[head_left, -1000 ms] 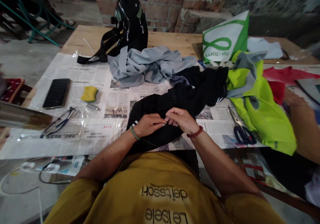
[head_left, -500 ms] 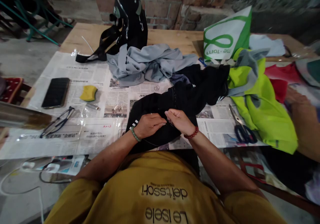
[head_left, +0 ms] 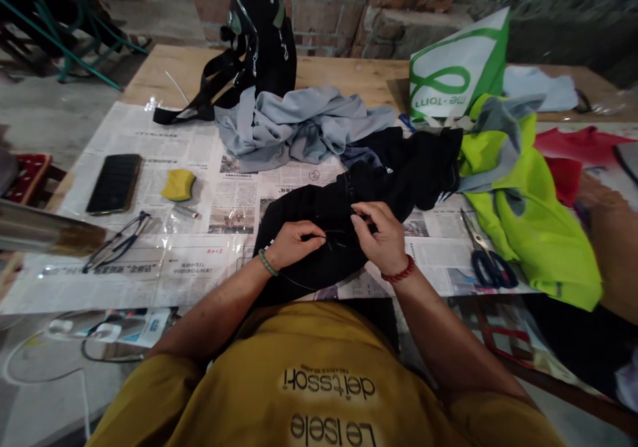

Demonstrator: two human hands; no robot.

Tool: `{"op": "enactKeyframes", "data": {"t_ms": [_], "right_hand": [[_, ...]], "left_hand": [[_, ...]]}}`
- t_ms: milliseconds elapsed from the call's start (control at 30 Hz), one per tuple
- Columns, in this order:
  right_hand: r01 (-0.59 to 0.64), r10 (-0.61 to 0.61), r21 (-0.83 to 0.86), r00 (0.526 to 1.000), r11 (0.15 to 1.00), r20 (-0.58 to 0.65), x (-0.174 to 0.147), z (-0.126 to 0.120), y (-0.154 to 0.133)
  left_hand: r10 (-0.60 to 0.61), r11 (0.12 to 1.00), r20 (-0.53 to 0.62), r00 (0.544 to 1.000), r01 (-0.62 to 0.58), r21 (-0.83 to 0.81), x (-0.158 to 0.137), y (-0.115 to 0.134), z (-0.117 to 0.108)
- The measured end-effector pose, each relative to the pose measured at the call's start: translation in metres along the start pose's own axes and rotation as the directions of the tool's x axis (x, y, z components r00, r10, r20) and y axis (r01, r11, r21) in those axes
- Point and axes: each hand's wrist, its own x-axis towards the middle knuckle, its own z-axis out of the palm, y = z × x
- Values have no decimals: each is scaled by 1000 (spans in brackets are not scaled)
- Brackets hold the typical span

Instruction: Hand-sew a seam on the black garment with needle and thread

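Note:
A black garment [head_left: 319, 201] with white stripes lies bunched in front of me at the table's near edge. Over its left part is my left hand [head_left: 294, 243], thumb and forefinger pinched on a thin thread [head_left: 335, 233] that stretches right across the dark cloth. Whether a needle is on it is too fine to tell. My right hand [head_left: 381, 234] hovers over the garment's right side, thumb and forefinger apart and nothing visible between them. Scissors [head_left: 486, 258] with dark handles rest to the right of that hand.
Newspaper under clear plastic [head_left: 149, 141] covers the table. On the left are a phone [head_left: 114, 182], a yellow sponge [head_left: 178, 184], glasses [head_left: 117, 238] and a metal cylinder [head_left: 44, 228]. Grey cloth [head_left: 304, 128], a black bag [head_left: 272, 42], a green-white bag [head_left: 443, 75] and a neon-yellow garment [head_left: 543, 221] lie beyond and right.
My hands, close together before, have moved apart. The right one has shifted right and slightly up, and its pinch has opened. The left has drawn slightly left, still pinching.

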Motion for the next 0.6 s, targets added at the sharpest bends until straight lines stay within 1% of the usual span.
{"op": "enactKeyframes", "data": {"t_ms": [67, 133, 233, 300, 400, 500, 600], "right_hand": [[108, -108, -47, 994, 993, -8, -9, -3, -1], [200, -197, -85, 979, 976, 47, -20, 0, -4], [283, -271, -119, 956, 952, 109, -31, 11, -7], [278, -266, -113, 958, 954, 106, -33, 18, -7], [225, -217, -71, 970, 972, 106, -32, 26, -6], [194, -190, -35, 976, 980, 105, -29, 28, -6], [162, -161, -4, 985, 987, 67, -29, 27, -8]], "left_hand": [[-39, 998, 11, 999, 40, -40, 0, 0, 0], [-59, 996, 22, 998, 60, -62, 0, -1, 1], [-75, 994, 27, 997, 77, -76, 0, -2, 3], [-79, 994, 29, 996, 81, -77, 0, -2, 3], [-90, 993, 26, 996, 92, -80, 0, -3, 2], [-100, 990, 36, 994, 103, -100, 0, -4, 1], [-93, 989, 47, 995, 97, -108, 1, -4, 1]]}}
